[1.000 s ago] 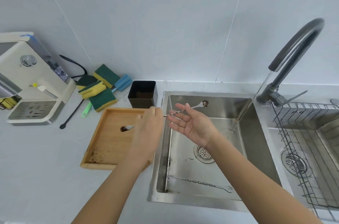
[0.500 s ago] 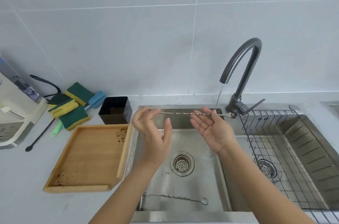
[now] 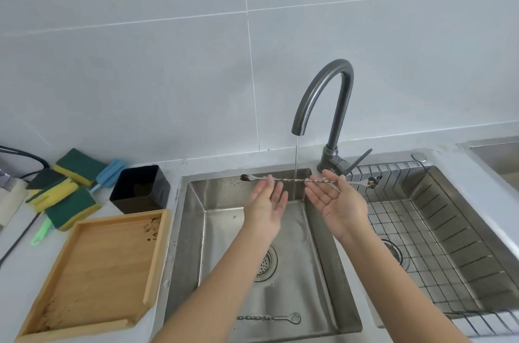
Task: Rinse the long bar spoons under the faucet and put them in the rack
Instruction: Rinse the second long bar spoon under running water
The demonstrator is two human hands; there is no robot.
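Two hands on one bar spoon (image 3: pixel 292 180) here: your left hand (image 3: pixel 266 209) and right hand (image 3: pixel 338 206) are spread palm-up, fingertips pinching its twisted shaft. It lies level, left to right across mid-frame, with the faucet (image 3: pixel 323 95) stream hitting between your hands. Its dirty right end hangs over the rack (image 3: pixel 421 230), so your right hand's nearer. Another spoon (image 3: pixel 269 317) lies on the sink (image 3: pixel 191 230) floor, bottom centre.
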